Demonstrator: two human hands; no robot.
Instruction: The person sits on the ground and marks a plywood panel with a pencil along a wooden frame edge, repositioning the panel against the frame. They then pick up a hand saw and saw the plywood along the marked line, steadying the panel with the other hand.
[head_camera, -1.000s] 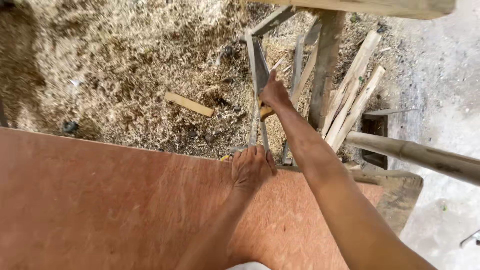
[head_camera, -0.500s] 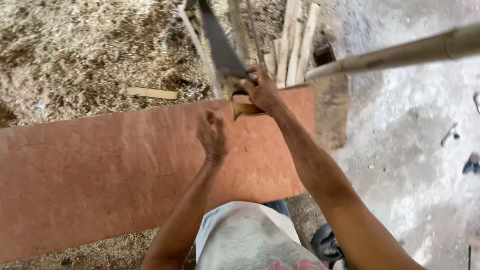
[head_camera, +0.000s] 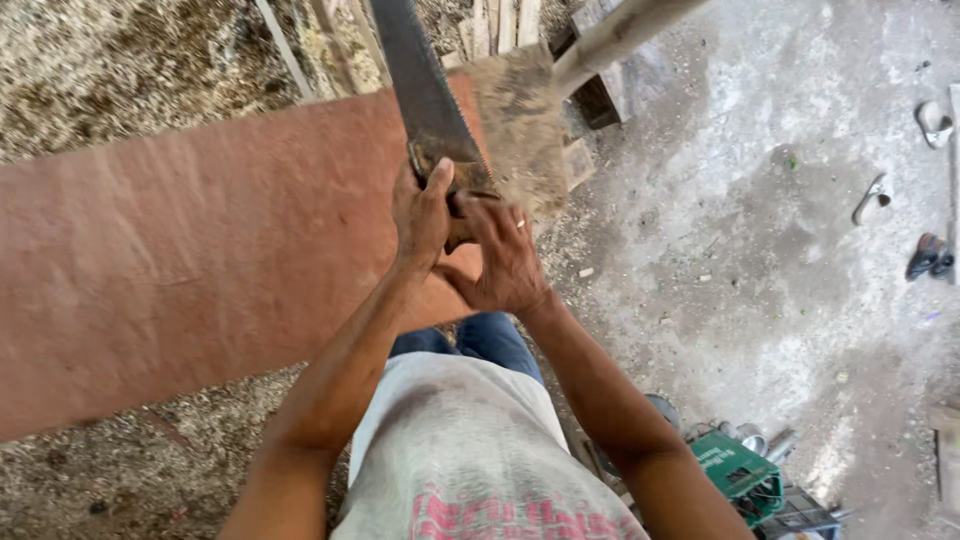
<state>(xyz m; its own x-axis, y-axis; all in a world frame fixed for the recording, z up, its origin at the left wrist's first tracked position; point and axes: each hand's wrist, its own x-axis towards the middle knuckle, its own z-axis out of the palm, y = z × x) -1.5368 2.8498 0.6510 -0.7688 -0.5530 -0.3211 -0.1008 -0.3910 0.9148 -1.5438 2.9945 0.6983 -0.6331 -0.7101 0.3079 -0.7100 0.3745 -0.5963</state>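
Observation:
A hand saw (head_camera: 425, 85) with a dark steel blade points away from me over a large reddish-brown plywood board (head_camera: 170, 250). Both hands meet at its wooden handle (head_camera: 462, 180). My left hand (head_camera: 420, 215) wraps the handle from the left with the thumb raised along it. My right hand (head_camera: 505, 255), wearing a ring, clasps the handle from the right and below. The blade runs close to the board's right end.
Sawdust and shavings (head_camera: 120, 70) cover the ground beyond the board. Timber offcuts (head_camera: 505, 20) and a wooden pole (head_camera: 625, 30) lie at the top. Concrete floor on the right holds sandals (head_camera: 905, 215). A green box (head_camera: 735, 475) sits by my right elbow.
My right hand drew the saw from the timber pile toward me over the board. My left hand lifted off the board and joined it on the handle. The view swung right.

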